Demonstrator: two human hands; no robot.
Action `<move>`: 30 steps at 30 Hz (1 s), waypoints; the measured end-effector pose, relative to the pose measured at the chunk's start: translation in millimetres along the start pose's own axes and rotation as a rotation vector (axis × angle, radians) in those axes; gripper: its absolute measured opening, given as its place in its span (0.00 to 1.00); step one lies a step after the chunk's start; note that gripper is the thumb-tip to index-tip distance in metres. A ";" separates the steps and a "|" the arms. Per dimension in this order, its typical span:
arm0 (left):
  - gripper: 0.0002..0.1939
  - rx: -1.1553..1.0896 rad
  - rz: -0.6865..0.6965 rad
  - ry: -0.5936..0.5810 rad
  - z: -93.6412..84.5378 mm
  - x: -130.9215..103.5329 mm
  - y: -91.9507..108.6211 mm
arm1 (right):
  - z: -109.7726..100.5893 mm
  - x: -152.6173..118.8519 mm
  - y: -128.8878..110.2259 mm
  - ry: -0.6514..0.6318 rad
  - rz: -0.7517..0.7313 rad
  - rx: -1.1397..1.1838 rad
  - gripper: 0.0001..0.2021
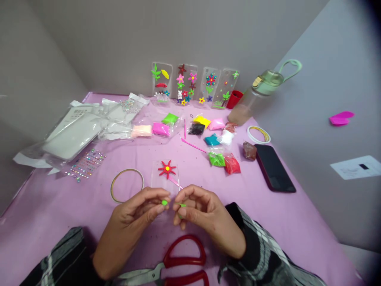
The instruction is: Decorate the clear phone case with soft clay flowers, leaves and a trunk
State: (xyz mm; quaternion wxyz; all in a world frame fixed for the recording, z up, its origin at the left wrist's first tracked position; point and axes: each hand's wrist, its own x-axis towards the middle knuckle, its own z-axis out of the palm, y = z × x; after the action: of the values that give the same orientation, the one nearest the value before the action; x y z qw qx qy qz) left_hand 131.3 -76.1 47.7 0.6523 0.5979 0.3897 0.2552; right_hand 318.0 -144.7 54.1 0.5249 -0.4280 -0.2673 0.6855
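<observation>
My left hand pinches a small lump of green clay between thumb and fingertips. Close beside it, my right hand holds another small green piece at its fingertips. The two hands are a little apart, above the pink cloth. Just beyond them lies a clear phone case with a red clay flower with a yellow centre on it. A pink tool lies partly across that case. Below the hands are red-handled scissors, partly hidden by my left arm.
Tape rolls lie left and far right, near a phone. Clay packets lie centre-right. Packaged cases and a gem sheet are left. Decorated cases and a bottle stand at the back.
</observation>
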 end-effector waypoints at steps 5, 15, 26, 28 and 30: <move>0.02 -0.044 -0.002 0.006 1.1 -1.2 1.0 | 3.5 -2.2 -1.3 -0.019 -0.010 -0.064 0.12; 0.02 -0.058 -0.017 -0.045 11.3 -2.9 0.4 | 13.2 -14.7 2.3 0.123 -0.511 -0.757 0.06; 0.02 -0.081 -0.026 -0.075 11.5 -1.9 1.1 | 12.9 -14.9 2.6 0.092 -0.536 -0.862 0.06; 0.02 -0.107 -0.018 -0.096 13.1 -2.4 -0.2 | 14.2 -14.5 1.8 0.116 -0.498 -0.855 0.06; 0.01 -0.096 0.006 -0.107 13.6 -3.5 -1.1 | 15.1 -13.1 0.9 0.133 -0.460 -0.832 0.07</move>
State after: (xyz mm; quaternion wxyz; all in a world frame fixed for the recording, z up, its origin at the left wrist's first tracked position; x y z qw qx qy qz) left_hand 140.3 -86.9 47.0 0.6993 0.5800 0.3397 0.2434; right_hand 305.6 -156.1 64.8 0.4628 -0.5744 -0.5727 0.3575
